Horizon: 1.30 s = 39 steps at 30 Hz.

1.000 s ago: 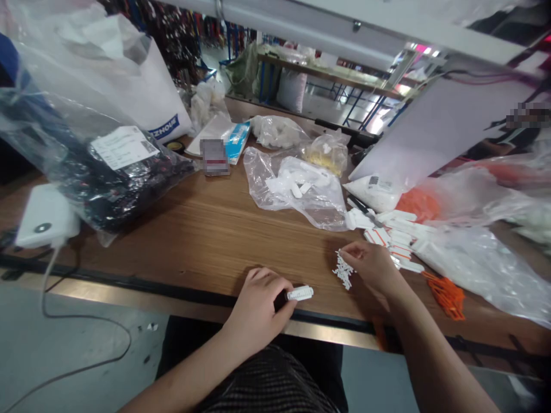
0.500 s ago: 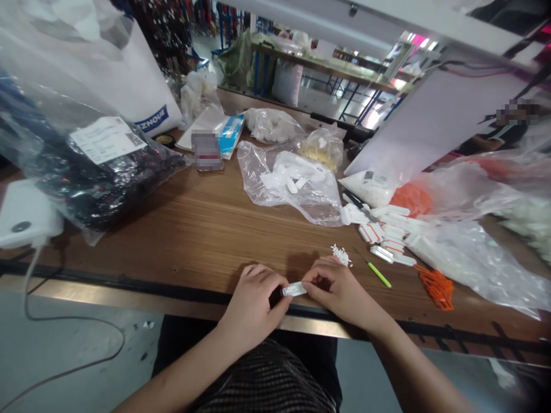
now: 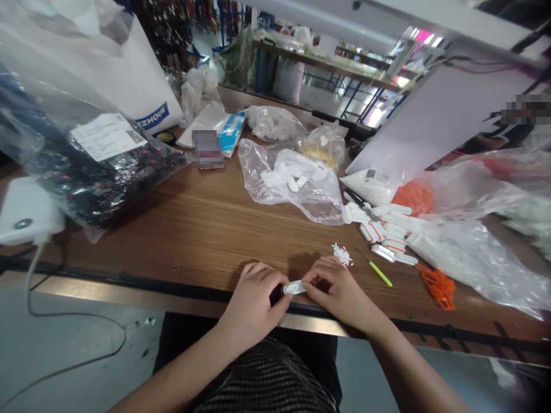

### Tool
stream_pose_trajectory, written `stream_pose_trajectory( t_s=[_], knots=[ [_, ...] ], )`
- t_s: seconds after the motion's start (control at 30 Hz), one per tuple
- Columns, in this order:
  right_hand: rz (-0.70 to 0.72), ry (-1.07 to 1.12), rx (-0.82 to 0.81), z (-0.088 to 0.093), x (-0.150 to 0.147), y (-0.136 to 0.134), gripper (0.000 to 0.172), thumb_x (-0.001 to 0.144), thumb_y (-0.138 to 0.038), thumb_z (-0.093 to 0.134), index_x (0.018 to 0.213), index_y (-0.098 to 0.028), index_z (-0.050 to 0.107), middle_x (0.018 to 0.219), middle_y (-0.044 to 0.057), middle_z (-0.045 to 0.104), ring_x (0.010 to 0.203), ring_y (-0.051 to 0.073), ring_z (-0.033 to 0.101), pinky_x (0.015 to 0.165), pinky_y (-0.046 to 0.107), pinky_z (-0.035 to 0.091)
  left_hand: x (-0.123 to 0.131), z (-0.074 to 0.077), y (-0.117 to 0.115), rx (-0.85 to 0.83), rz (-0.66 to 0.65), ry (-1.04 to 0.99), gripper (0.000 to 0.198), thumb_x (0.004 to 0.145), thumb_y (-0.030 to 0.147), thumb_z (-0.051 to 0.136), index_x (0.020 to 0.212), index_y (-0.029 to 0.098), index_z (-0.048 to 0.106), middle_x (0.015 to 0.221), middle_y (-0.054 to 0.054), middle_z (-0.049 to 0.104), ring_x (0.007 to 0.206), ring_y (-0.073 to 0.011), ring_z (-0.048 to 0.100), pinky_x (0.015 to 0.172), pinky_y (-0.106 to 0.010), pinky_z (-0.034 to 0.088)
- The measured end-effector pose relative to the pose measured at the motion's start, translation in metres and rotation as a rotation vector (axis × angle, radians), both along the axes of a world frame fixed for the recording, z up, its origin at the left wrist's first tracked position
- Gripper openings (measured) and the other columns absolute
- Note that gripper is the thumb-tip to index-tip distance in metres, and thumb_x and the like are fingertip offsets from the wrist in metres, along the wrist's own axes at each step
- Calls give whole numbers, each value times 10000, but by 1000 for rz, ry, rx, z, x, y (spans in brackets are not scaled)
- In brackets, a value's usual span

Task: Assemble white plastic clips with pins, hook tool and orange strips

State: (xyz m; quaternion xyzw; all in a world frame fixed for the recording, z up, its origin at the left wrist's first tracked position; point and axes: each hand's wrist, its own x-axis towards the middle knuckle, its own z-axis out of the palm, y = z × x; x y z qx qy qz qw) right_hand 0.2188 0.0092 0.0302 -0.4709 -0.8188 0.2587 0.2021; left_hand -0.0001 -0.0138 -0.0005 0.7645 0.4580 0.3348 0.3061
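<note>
A small white plastic strip-like part (image 3: 294, 287) spans the gap between my hands just above the table's front edge. My left hand (image 3: 258, 295) pinches its left end between thumb and fingers. On the other end, the thumb and fingertips of my right hand (image 3: 333, 289) are closed; the fingers cover that end. Fine detail on the part's face is too small to make out. Beyond my right hand lies a little pile of tiny white pieces (image 3: 342, 254). A thin-tipped tool with a lime-green handle (image 3: 380, 273) rests to the right of the pile.
Orange strips (image 3: 437, 285) and several white plastic parts (image 3: 390, 232) lie at the right, beside clear bags (image 3: 482, 264). An open plastic bag (image 3: 253, 183) with white parts lies mid-table. A large bag of dark goods (image 3: 116, 183) and a white corded device (image 3: 28, 212) stand left.
Both hands keep their hold on the white part, almost unmoved. The camera view has shifted very slightly; nothing on the table has visibly moved.
</note>
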Motion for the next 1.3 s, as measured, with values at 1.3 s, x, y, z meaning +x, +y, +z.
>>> stream_pose_trajectory(
  t_s=[1.3],
  knots=[
    [-557,-464,73,-12,91,5,253,842,-308,574,623,-226,672,657,37,722,652,207,646,654,317,408,0,-5,-1,39,8,62,74,909,182,670,922,251,648,908,-4,711,894,-241,612,888,-464,423]
  ],
)
